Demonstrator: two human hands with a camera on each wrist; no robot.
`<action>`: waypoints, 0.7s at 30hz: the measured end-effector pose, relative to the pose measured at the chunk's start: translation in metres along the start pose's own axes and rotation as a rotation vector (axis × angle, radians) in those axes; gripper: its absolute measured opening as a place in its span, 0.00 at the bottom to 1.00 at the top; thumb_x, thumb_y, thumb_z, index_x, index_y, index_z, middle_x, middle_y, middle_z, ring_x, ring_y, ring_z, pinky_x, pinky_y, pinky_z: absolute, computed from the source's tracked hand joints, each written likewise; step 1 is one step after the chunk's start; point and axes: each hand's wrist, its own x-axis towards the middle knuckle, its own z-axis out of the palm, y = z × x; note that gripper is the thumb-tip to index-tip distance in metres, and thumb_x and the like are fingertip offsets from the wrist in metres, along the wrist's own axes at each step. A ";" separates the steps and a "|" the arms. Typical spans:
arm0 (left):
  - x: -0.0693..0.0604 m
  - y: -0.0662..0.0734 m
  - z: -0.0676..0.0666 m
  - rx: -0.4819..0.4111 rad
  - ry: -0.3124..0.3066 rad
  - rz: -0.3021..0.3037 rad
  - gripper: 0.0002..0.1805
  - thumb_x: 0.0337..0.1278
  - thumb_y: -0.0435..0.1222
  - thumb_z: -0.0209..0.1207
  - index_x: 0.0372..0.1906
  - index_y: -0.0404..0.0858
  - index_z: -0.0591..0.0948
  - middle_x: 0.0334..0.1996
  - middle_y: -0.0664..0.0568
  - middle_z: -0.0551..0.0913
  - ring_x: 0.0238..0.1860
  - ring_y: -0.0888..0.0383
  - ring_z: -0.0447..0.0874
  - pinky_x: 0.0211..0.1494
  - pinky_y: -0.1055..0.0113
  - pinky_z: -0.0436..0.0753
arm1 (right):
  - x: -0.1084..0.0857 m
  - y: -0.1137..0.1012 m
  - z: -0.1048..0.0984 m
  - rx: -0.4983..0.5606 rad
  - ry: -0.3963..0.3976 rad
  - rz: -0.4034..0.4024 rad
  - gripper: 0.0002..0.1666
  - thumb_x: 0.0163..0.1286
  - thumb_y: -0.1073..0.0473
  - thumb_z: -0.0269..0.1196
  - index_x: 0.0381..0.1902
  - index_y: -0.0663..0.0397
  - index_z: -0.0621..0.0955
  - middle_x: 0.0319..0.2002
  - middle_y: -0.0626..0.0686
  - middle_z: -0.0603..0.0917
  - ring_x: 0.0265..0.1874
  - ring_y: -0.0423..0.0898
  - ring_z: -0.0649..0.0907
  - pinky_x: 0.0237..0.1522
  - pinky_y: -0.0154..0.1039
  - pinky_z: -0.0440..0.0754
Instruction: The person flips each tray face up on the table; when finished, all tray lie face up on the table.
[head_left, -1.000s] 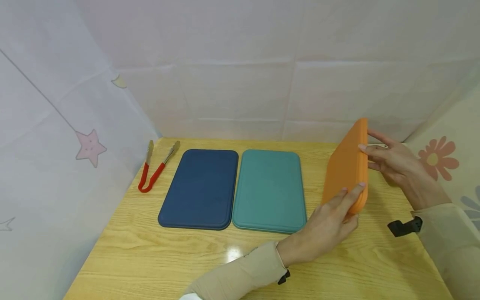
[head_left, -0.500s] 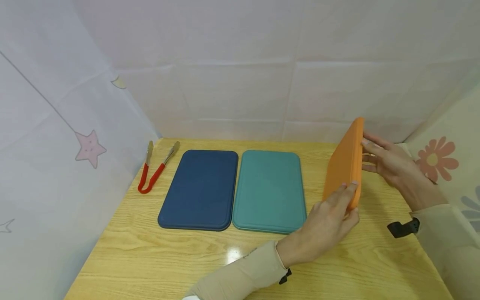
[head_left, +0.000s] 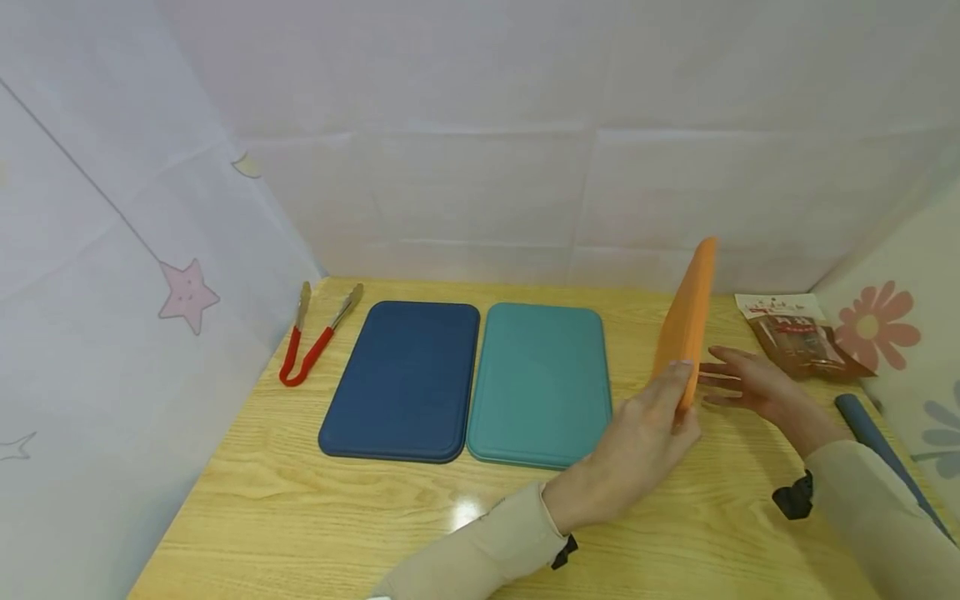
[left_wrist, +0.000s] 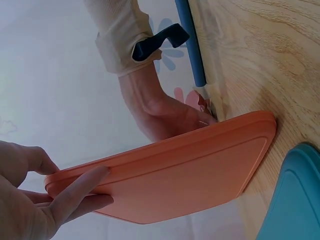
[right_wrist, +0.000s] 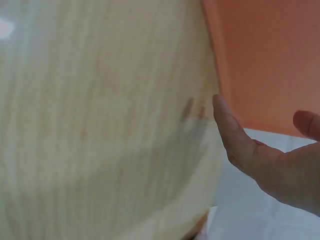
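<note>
My left hand (head_left: 637, 442) grips the near lower edge of an orange rectangular tray (head_left: 684, 308) and keeps it steeply tilted, on edge. In the left wrist view the thumb and fingers pinch one end of the tray (left_wrist: 175, 175). The tray's far end comes down close to the table; contact is unclear. My right hand (head_left: 757, 387) is open to the right of the tray, fingers spread. The right wrist view shows the hand (right_wrist: 265, 160) beside the tray's other face (right_wrist: 270, 60); whether a fingertip touches it is unclear. A teal tray (head_left: 542, 379) lies left of the left hand.
A dark blue tray (head_left: 405, 379) lies beside the teal one. Red-handled tongs (head_left: 309, 354) lie at the far left. A brown food packet (head_left: 798, 337) sits at the back right, near a blue-grey rod (head_left: 873, 437). Cloth walls (head_left: 480, 167) enclose the table's back and sides.
My right hand has let go of the orange tray's far edge and moved down and back, uncovering the packet and rod. The tray, in my left hand, has shifted slightly left and turned more edge-on.
</note>
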 end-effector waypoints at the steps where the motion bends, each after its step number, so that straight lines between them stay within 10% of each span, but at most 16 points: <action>1: 0.000 -0.001 0.000 -0.002 0.005 -0.006 0.26 0.62 0.28 0.55 0.65 0.29 0.67 0.54 0.40 0.79 0.32 0.65 0.82 0.28 0.90 0.70 | 0.002 0.004 0.001 -0.019 -0.003 0.011 0.48 0.77 0.43 0.45 0.75 0.62 0.34 0.63 0.59 0.67 0.46 0.37 0.81 0.59 0.54 0.74; 9: 0.004 -0.006 -0.006 -0.162 -0.007 -0.263 0.29 0.61 0.26 0.56 0.68 0.30 0.66 0.52 0.43 0.80 0.17 0.73 0.64 0.16 0.88 0.65 | 0.008 0.015 0.012 -0.047 -0.007 0.002 0.44 0.79 0.50 0.45 0.75 0.66 0.36 0.67 0.67 0.61 0.48 0.38 0.81 0.57 0.54 0.76; 16: 0.007 -0.009 -0.014 -0.318 -0.003 -0.447 0.31 0.60 0.28 0.55 0.70 0.34 0.66 0.57 0.45 0.78 0.45 0.70 0.78 0.36 0.86 0.74 | 0.007 0.024 0.011 0.136 -0.016 -0.032 0.43 0.77 0.63 0.48 0.74 0.69 0.34 0.46 0.48 0.81 0.46 0.45 0.84 0.57 0.53 0.75; 21: 0.010 -0.013 -0.022 -0.484 -0.030 -0.564 0.33 0.61 0.28 0.54 0.72 0.40 0.64 0.56 0.47 0.79 0.41 0.67 0.82 0.28 0.78 0.80 | 0.005 0.032 0.007 0.258 -0.041 -0.040 0.47 0.75 0.68 0.51 0.74 0.64 0.32 0.42 0.48 0.84 0.44 0.47 0.85 0.57 0.52 0.75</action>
